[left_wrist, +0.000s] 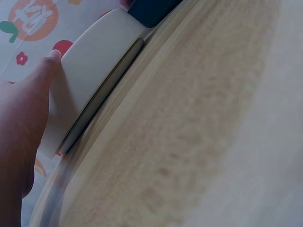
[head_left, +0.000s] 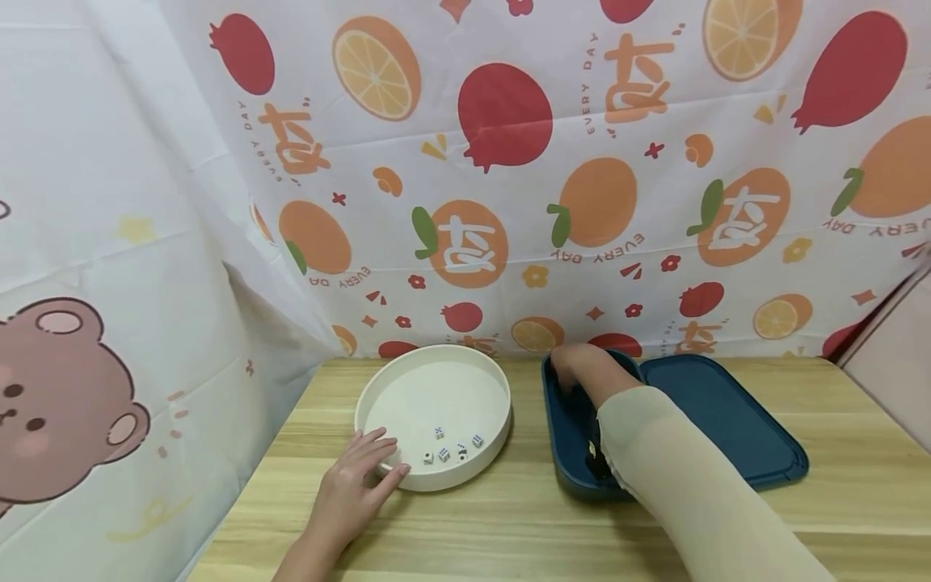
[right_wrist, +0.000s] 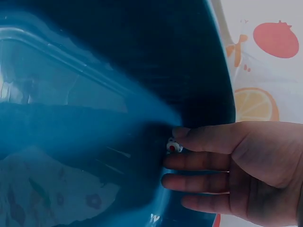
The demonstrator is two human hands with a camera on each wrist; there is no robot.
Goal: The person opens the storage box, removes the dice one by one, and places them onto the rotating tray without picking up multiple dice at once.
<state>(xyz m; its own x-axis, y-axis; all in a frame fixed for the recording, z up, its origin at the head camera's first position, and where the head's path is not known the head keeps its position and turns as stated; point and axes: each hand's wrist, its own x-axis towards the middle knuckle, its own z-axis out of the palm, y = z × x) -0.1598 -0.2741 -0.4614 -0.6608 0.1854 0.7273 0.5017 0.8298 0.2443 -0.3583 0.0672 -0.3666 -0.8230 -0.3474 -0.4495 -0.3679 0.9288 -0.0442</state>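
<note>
A round cream tray (head_left: pixel 436 388) holds several white dice (head_left: pixel 444 454) near its front side. My left hand (head_left: pixel 354 487) rests on the tray's front-left rim, fingers laid over the edge. In the left wrist view, the thumb (left_wrist: pixel 43 71) lies against the outer wall, its tip at the rim; the other fingers are hidden. My right hand (right_wrist: pixel 251 172) reaches into a dark blue box (head_left: pixel 556 436). Between its thumb and forefinger it pinches a small white die (right_wrist: pixel 174 146) with a red dot, by the box wall. The sleeve covers part of the box.
A blue lid (head_left: pixel 735 420) lies on the wooden table (head_left: pixel 509 533), right of the box. Something black with a yellowish mark (head_left: pixel 595 459) sits in the box, partly behind the sleeve. A fruit-patterned cloth (head_left: pixel 407 178) hangs directly behind the table.
</note>
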